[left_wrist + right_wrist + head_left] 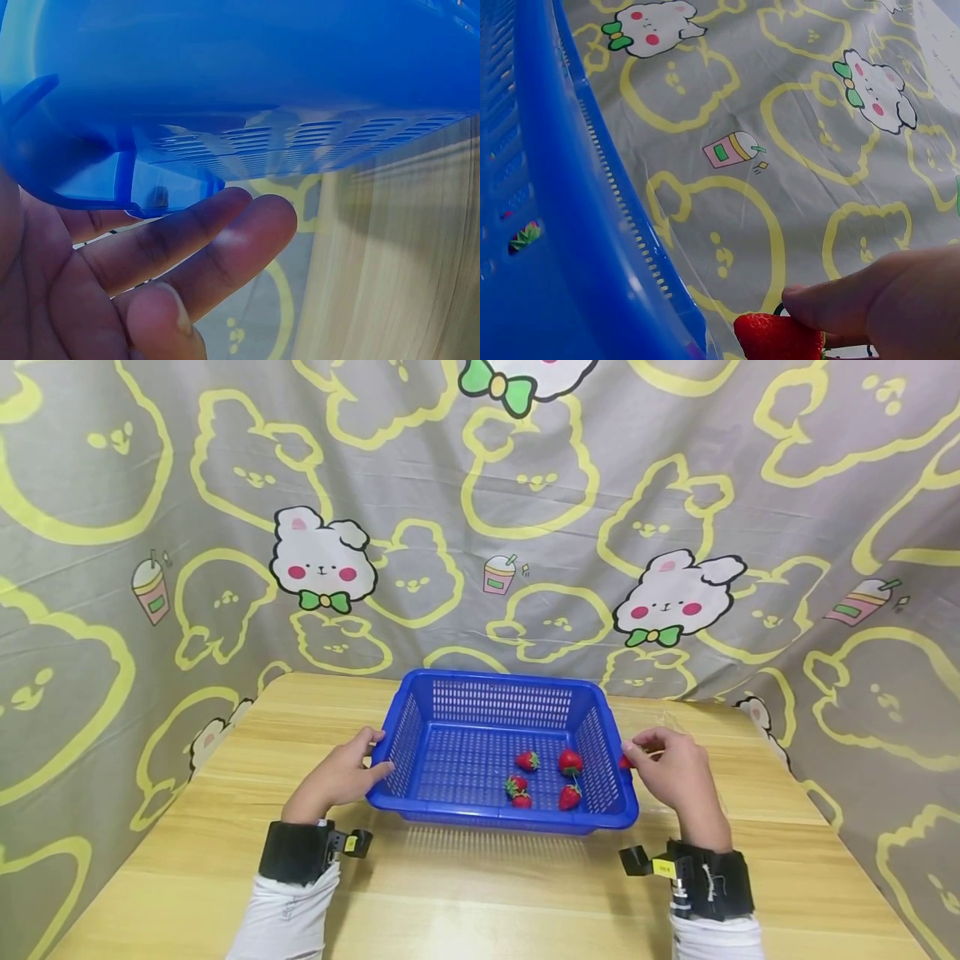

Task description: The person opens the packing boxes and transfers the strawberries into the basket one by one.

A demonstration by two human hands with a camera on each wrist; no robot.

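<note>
My left hand [341, 772] holds the left rim of a blue plastic basket [480, 817], thumb over the edge. In the left wrist view the lower fingers [247, 240] extend loosely beneath the basket's outer wall [225, 67]. Just outside the right rim, my right hand [675, 768] pinches a red strawberry [776, 335] between thumb and fingers. That strawberry is mostly hidden in the head view. Several more strawberries lie on the basket's slotted floor, among them one near the middle [527, 761] and two toward the right wall [570, 762].
The basket stands at the back of a wood-grain table [450, 910]. Behind it hangs a grey cloth [450, 468] printed with yellow outlines and white bunnies. Clear plastic [667, 720] lies behind the right hand. Both wrists wear black bands with small cameras.
</note>
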